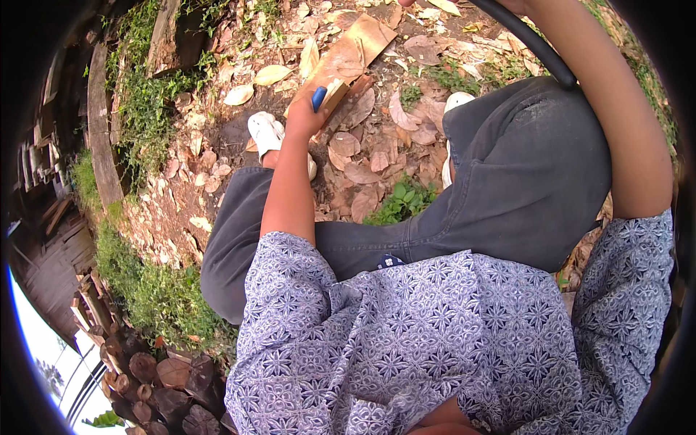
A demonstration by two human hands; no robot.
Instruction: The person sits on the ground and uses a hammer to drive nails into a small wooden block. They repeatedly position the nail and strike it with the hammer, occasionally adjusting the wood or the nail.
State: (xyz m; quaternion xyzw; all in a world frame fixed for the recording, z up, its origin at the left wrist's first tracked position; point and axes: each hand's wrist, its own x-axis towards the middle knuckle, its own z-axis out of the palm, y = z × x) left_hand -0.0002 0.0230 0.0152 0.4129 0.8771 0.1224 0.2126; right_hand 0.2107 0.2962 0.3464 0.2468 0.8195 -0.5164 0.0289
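My left hand (307, 119) is closed on a short wooden block (334, 94), its fingers partly hidden. A small blue piece (318, 98), rounded like a cap or handle end, sticks up at this hand; its kind I cannot make out. Beyond it a flat reddish-brown plank (366, 38) slants away over the ground, and the block overlaps its near part. At the top edge my right hand (513, 6) is cut off by the frame. It grips a thick black curved handle (533, 42), whose near end hangs beside my right knee; the tool's far end is out of view.
Dry leaves (355, 145) cover the soil between my white shoes (266, 132). A small green plant (403, 201) grows close to my legs. At left stand weathered timbers (105, 130), bushes (163, 297) and stacked cut logs (174, 373).
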